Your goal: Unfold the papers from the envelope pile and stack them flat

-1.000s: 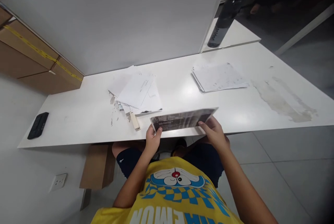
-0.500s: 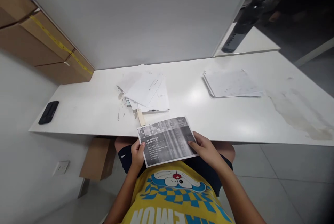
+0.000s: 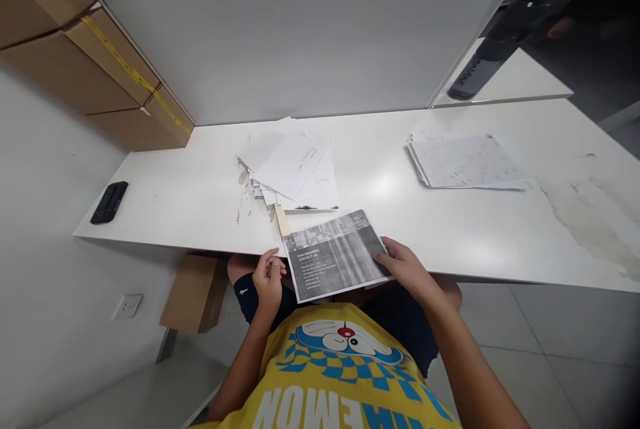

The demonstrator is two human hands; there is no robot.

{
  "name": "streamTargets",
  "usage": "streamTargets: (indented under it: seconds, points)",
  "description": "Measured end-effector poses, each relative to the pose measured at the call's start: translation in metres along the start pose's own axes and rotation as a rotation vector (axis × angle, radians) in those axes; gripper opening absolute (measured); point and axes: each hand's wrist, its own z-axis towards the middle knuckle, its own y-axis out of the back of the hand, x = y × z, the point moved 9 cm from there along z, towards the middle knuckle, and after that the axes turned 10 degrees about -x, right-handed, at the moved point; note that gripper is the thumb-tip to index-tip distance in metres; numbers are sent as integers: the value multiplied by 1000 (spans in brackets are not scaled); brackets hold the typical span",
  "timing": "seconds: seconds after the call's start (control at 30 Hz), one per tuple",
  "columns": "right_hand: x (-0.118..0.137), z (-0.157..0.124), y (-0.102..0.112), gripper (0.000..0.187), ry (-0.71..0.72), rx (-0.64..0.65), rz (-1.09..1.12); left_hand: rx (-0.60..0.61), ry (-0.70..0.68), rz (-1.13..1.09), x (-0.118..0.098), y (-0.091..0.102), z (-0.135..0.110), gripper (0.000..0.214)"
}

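A grey printed sheet [image 3: 335,259] with the words "For inquiries, contact us" is held at the table's front edge, over my lap. My right hand [image 3: 404,268] pinches its right side, thumb on top. Just off the sheet's left edge is my left hand [image 3: 271,277], its fingers loosely curled and apart, with nothing in it. Beyond the sheet lies a messy pile of white papers [image 3: 290,166]. A small light wooden piece [image 3: 282,220] sticks out from the pile toward the sheet's top left corner.
Another stack of papers [image 3: 465,161] lies on the white table [image 3: 370,176] to the right, beside a brownish stain [image 3: 585,216]. A black device [image 3: 109,202] rests at the left end. Cardboard boxes [image 3: 140,109] stand at the back left; another box [image 3: 193,292] is under the table.
My left hand has let go of the sheet's left edge and moved slightly away. My right hand keeps hold of the sheet. The whole view has shifted a little.
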Motion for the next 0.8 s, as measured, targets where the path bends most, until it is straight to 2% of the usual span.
streamTargets:
  seconds: [0.07, 0.13, 0.23, 0.3, 0.5, 0.6, 0.67, 0.73, 0.8]
  points:
    - [3, -1, 2, 26, -3, -14, -3, 45, -198, 66, -25, -8, 10, 41]
    - [5, -1, 2, 27, 0, -25, -32, 180, -388, 218, -43, -28, 17, 50]
    - [6, -2, 2, 28, 7, -44, -54, 420, -579, 453, -50, -58, 18, 61]
    - [8, -2, 0, 28, 10, -44, -40, 508, -635, 532, -48, -68, 14, 63]
    - [16, -1, 2, 19, 35, -80, -55, 517, -684, 622, -36, -71, 11, 67]
    - [7, -1, 1, 17, 37, -98, -73, 548, -690, 635, -26, -74, 10, 68]
    - [-4, 1, 2, 16, 51, -90, -57, 523, -699, 652, -21, -74, 10, 68]
    - [-16, 11, 17, 19, 53, -92, -11, 453, -732, 672, -22, -73, 10, 69]
    - [-27, 33, 57, 22, 44, -180, 58, 361, -780, 684, -25, -72, 10, 68]
